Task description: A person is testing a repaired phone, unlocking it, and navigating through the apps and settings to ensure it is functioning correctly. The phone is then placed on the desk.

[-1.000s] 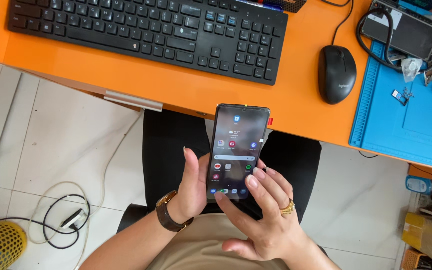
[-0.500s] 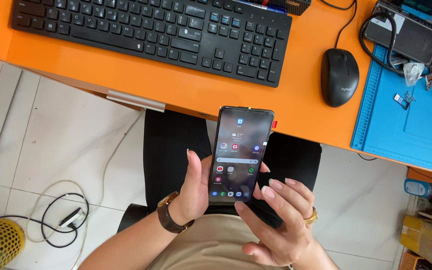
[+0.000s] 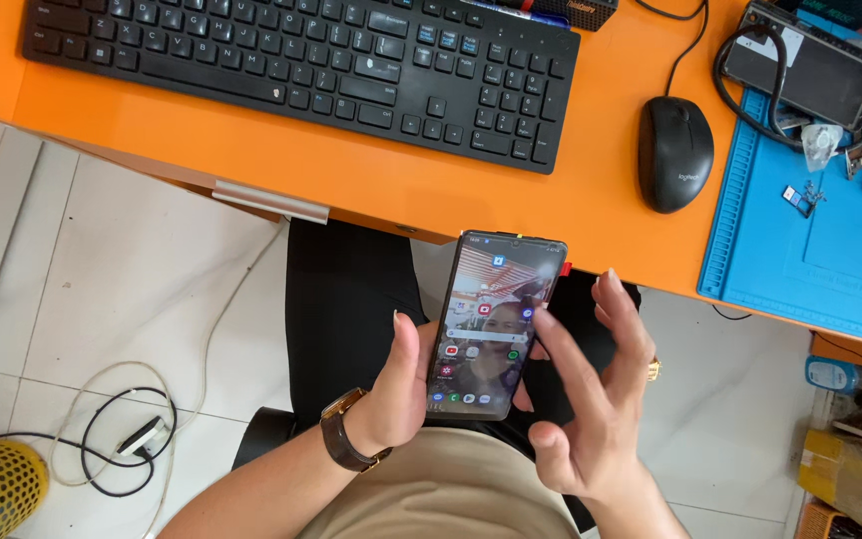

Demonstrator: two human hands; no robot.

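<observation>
The left hand (image 3: pixel 401 384) grips a dark smartphone (image 3: pixel 496 324) from its left edge, thumb pressed along the side and the fingers presumably wrapped behind, though the phone's body hides them. Held this way, low over the lap and just below the edge of the orange counter (image 3: pixel 351 170), the phone is tilted with its lit screen facing up toward the head camera, which keeps the rows of icons readable. The right hand (image 3: pixel 591 399) is open and holds nothing; its fingers are spread and slightly curled beside the phone's right edge, the forefinger tip at or just over the glass, so the grip stays with one hand while the other is free to tap. A brown watch (image 3: pixel 346 439) sits on the left wrist and a gold ring (image 3: pixel 653 369) shows on a right finger. On the counter above lie a black keyboard (image 3: pixel 291 60) and a black mouse (image 3: pixel 674 152), well apart from the hands, with a blue work mat (image 3: pixel 810 260) carrying small parts to the right.
</observation>
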